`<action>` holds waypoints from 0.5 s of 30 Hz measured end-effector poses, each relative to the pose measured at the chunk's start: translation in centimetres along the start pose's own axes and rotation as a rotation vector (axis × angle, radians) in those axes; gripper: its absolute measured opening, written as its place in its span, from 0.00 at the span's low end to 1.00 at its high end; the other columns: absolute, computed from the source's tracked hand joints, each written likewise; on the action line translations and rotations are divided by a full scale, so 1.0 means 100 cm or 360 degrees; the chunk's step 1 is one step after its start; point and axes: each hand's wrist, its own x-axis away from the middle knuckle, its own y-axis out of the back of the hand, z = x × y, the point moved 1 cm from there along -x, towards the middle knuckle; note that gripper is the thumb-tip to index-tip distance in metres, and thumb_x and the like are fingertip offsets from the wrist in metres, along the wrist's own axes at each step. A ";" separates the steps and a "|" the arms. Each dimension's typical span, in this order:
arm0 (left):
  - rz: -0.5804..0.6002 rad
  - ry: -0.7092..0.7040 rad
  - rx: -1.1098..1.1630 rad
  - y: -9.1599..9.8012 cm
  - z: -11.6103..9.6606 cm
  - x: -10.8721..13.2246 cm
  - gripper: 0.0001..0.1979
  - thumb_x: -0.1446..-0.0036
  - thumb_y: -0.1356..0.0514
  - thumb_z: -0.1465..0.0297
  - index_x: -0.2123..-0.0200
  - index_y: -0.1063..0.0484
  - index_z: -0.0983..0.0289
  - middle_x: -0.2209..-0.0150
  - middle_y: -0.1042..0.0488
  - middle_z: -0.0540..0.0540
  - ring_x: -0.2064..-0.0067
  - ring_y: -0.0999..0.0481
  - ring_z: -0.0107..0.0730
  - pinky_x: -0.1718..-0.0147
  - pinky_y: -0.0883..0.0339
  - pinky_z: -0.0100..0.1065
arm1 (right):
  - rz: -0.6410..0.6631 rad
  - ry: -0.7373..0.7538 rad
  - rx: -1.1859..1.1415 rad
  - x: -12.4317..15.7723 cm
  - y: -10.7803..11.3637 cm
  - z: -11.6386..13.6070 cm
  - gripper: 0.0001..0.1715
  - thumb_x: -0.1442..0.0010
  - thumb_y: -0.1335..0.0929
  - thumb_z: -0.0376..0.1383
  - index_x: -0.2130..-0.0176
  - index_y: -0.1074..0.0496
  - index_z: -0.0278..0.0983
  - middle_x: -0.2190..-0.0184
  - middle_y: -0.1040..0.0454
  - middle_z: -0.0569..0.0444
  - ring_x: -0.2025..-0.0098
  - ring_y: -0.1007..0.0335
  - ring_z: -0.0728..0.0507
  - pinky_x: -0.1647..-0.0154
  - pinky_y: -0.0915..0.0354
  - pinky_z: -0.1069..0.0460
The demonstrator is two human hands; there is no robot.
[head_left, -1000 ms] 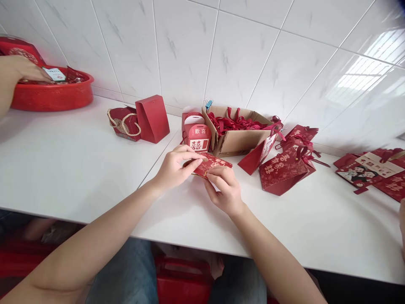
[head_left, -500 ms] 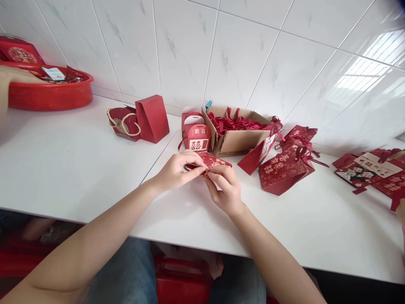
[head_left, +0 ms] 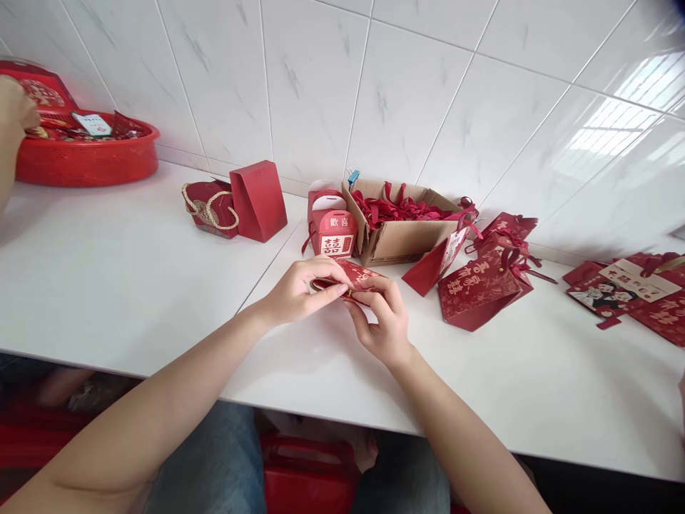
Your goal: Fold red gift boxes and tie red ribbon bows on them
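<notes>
Past the front edge of the tabletop (head_left: 300, 378), left hand (head_left: 300, 291) and right hand (head_left: 385, 325), both nearly closed, pinch a red carton (head_left: 359, 272), its left end gaping wider than a second ago, baring its inside, before a cardboard box (head_left: 414, 243).

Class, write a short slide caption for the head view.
Left hand and right hand hold patterned red packaging in front of a cardboard box of red ribbons.

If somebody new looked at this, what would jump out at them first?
Probably the left hand and right hand in the centre, both holding a patterned red card. Behind them, slightly right, a cardboard box of red ribbons stands by the tiled wall. At far left, a bright red basket stands out, with another person's hand beside it.
</notes>
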 end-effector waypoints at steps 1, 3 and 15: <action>0.0001 0.0002 0.0003 0.000 0.000 0.000 0.06 0.42 0.40 0.68 0.69 0.24 0.62 0.67 0.22 0.56 0.65 0.24 0.33 0.65 0.28 0.34 | 0.0001 0.0000 -0.0005 0.000 0.000 0.000 0.10 0.43 0.32 0.28 0.60 0.31 0.40 0.61 0.32 0.49 0.59 0.29 0.42 0.60 0.28 0.44; 0.0000 0.0021 0.0009 0.000 0.002 0.000 0.06 0.43 0.40 0.69 0.68 0.24 0.62 0.67 0.22 0.55 0.65 0.24 0.33 0.66 0.28 0.33 | 0.0002 -0.0005 -0.0011 -0.001 0.000 0.000 0.10 0.43 0.32 0.28 0.60 0.30 0.40 0.61 0.33 0.49 0.59 0.30 0.43 0.61 0.28 0.45; -0.0042 0.0136 0.0073 -0.002 0.003 0.001 0.06 0.43 0.40 0.69 0.68 0.23 0.63 0.67 0.22 0.55 0.65 0.24 0.32 0.69 0.29 0.30 | 0.0018 -0.0011 -0.0006 -0.002 0.001 0.002 0.09 0.42 0.32 0.28 0.61 0.30 0.40 0.61 0.33 0.48 0.60 0.29 0.44 0.63 0.27 0.47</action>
